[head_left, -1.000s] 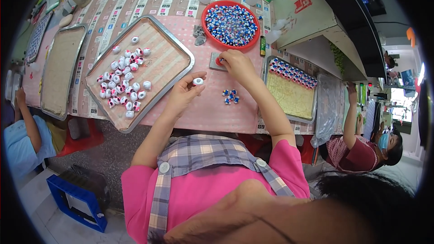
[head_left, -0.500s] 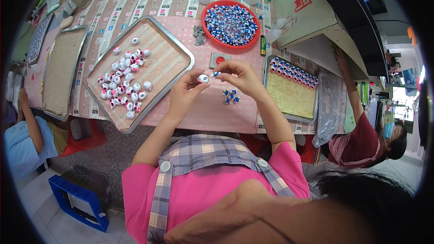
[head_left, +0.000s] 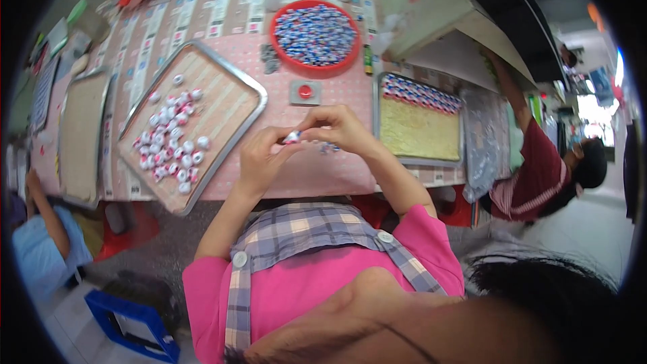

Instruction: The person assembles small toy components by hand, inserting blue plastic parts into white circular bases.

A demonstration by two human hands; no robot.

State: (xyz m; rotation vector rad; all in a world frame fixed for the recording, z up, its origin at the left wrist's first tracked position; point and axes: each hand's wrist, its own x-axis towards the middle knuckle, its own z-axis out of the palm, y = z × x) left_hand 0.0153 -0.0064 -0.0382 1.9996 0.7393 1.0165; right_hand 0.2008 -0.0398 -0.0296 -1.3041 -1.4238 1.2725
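- The left hand [head_left: 259, 162] and right hand [head_left: 337, 128] meet above the pink patterned surface [head_left: 283, 61], fingertips pinched together on one small white round cap with red and blue marks [head_left: 292, 137].
- That cap sits between both hands, lifted just off the surface; how much each hand grips is hard to tell at this size.
- A few small blue pieces [head_left: 329, 148] lie just under the right hand.
- Left of the hands, a shallow metal tray [head_left: 229, 74] holds a cluster of similar white caps [head_left: 172, 141].
- Beyond the hands stands a round red bowl [head_left: 276, 47] heaped with caps.
- To the right, another metal tray [head_left: 418, 135] carries a row of caps along its far edge.
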